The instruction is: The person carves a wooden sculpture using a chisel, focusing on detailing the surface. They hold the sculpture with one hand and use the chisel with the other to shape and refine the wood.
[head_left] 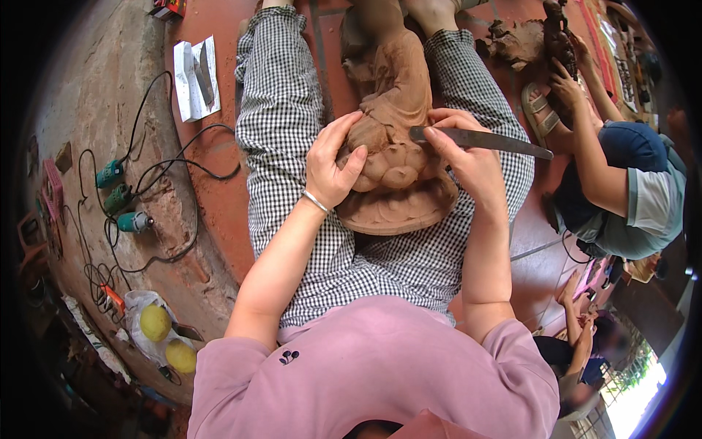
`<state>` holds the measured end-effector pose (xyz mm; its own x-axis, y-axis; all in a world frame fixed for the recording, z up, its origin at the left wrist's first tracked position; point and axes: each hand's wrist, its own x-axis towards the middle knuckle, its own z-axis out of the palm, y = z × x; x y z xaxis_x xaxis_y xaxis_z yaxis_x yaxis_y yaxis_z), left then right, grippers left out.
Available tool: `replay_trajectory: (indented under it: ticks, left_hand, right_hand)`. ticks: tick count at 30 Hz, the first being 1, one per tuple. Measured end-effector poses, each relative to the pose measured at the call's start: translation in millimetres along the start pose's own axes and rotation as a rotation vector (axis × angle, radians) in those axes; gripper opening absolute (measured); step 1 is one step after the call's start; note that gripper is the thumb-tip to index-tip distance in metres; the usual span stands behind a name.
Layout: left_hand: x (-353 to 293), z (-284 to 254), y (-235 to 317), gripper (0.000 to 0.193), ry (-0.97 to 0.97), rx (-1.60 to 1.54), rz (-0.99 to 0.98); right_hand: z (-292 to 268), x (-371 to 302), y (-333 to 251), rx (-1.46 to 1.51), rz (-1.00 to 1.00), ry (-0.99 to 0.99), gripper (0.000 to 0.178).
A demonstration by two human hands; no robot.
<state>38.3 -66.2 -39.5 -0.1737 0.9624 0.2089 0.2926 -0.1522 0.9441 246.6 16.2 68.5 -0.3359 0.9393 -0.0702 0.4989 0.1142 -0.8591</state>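
Brown carving (401, 121), checked trousers (281, 110) either side: folds (409, 91) and petals (387, 164) shaped, finish seemingly still rough. Left hand (334, 162) cups its left side; right hand (472, 155), at its right, pinches a dark blade (508, 141).

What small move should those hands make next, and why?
Perhaps a short, light stroke with the tool: the right fingers grip it, its inner end appears to meet the carving, and the left fingers rest on the carving's left side.

Wearer's 2 hands (333, 167) with 1 carving (395, 113) and 1 blade (501, 140), 3 green tools (118, 198), 2 yellow fruits (155, 323)
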Motion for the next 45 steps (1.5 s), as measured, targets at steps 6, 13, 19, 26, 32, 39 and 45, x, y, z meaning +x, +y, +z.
replay_trajectory:
  ticks: [6,13,19,26,32,39,45]
  left_hand:
    - [-0.1,1.1,-2.5,0.057,0.007,-0.009,0.003]
    - [0.4,1.2,-1.4,0.057,0.009,-0.011,0.006]
    - [-0.4,3.1,-2.6,0.057,0.026,-0.012,0.007]
    - [-1.6,2.9,-5.4,0.057,0.03,-0.014,0.0]
    - [-2.0,3.6,-8.5,0.057,0.044,-0.014,0.025]
    - [-2.7,4.5,-9.2,0.057,0.054,-0.036,0.023]
    - [-2.3,3.1,-11.3,0.057,0.044,-0.029,0.026]
  right_hand:
    - [0.9,5.3,-4.4,-0.001,0.071,-0.02,0.026]
    - [-5.5,18.3,9.5,0.006,-0.02,-0.06,0.02]
    - [-9.0,18.7,7.7,0.143,0.158,-0.074,0.022]
    - [-15.1,21.4,3.0,0.162,0.324,-0.112,0.026]
    - [0.4,18.1,12.6,0.082,0.059,-0.001,0.025]
    - [-8.3,19.3,14.4,0.194,0.169,-0.043,0.024]
    - [-19.8,24.6,31.0,0.345,0.276,-0.134,0.022]
